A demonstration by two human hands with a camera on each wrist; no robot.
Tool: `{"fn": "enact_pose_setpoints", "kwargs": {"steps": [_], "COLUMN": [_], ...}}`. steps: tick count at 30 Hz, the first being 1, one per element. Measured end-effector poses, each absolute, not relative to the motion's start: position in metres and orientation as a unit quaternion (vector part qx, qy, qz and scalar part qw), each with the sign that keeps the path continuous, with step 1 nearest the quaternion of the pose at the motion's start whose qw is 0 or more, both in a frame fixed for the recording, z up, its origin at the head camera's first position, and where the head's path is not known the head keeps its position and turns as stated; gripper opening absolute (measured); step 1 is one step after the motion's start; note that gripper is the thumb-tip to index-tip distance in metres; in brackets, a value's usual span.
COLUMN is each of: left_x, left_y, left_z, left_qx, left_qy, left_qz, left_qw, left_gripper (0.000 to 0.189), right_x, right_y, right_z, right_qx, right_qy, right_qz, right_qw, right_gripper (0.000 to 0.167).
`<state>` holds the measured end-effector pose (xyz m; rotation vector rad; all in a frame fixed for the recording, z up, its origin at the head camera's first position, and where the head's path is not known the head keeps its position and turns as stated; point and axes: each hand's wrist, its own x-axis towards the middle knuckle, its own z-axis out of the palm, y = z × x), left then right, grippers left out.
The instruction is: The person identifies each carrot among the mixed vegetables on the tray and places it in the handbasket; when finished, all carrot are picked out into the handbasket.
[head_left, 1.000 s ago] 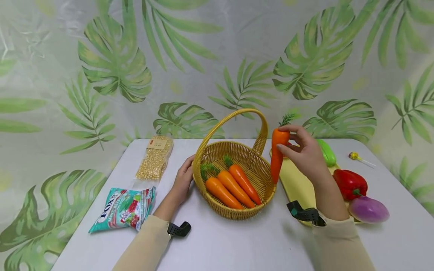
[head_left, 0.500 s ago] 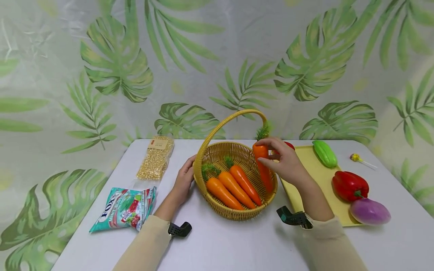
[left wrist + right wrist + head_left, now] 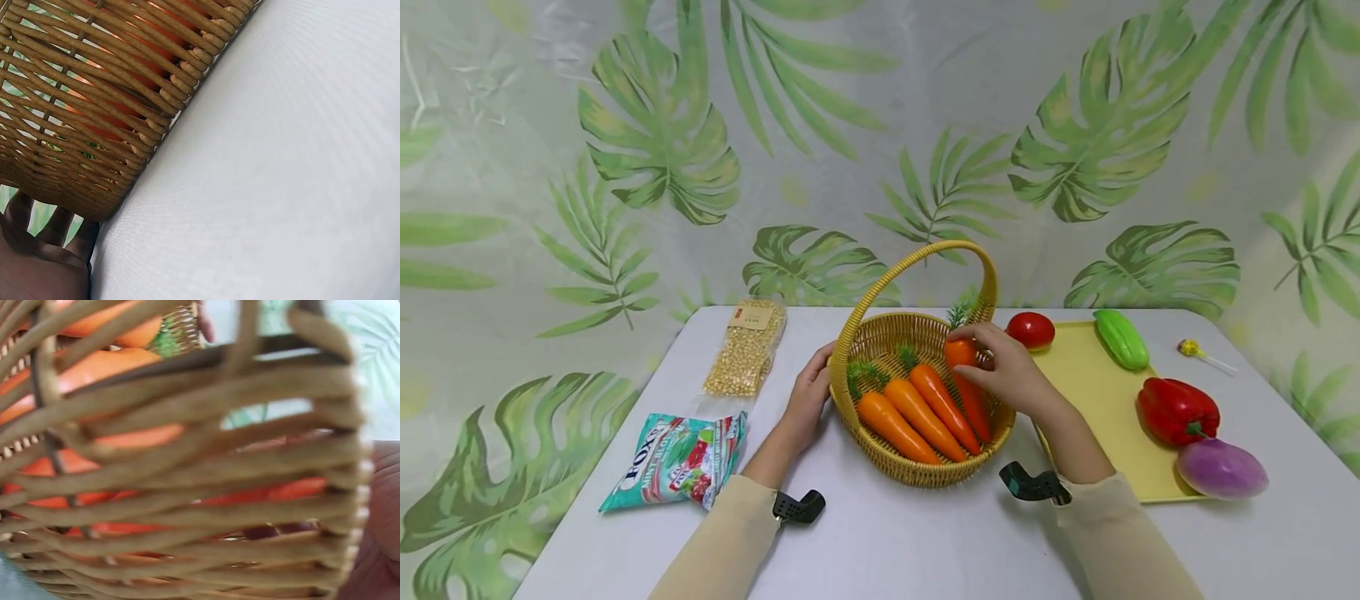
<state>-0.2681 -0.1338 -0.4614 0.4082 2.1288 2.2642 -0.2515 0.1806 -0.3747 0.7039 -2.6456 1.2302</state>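
Note:
My right hand (image 3: 1003,367) pinches an orange carrot (image 3: 973,404) near its leafy top, with the thumb on one side and fingers on the other. The carrot slants down inside a yellow wicker basket (image 3: 917,475) with a tall arched handle. To its left, three more carrots (image 3: 921,417) lie side by side in the basket, green tops toward the back. My left hand (image 3: 807,400) rests against the basket's outer left side. In the left wrist view its fingers (image 3: 56,225) touch the woven wall. The right wrist view looks through the weave (image 3: 187,512), which hides most of the right hand.
A yellow tray (image 3: 1105,417) at right bears a green vegetable (image 3: 1122,340), a red bell pepper (image 3: 1176,412) and an eggplant (image 3: 1222,469). A red tomato-like item (image 3: 1031,331) and a lollipop (image 3: 1204,354) lie nearby. Left are a corn kernel bag (image 3: 743,350) and a teal Fox's bag (image 3: 677,461).
My right hand has carried the carrot leftward from beside the basket's right rim, then down into the basket next to the other carrots. The left hand stays against the basket.

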Motion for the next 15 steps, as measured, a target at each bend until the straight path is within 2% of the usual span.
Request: {"fn": "enact_pose_setpoints", "kwargs": {"steps": [15], "left_x": [-0.267], "left_y": [-0.132], "left_z": [-0.459], "left_qx": [0.128], "left_qy": [0.684], "left_qz": [0.718], "left_qw": [-0.001], "left_gripper": [0.038], "right_x": [-0.255], "right_y": [0.171], "right_z": [-0.386], "right_qx": [0.237], "right_qy": [-0.906], "right_qz": [0.340], "right_qw": [0.085], "right_gripper": [0.040]}}
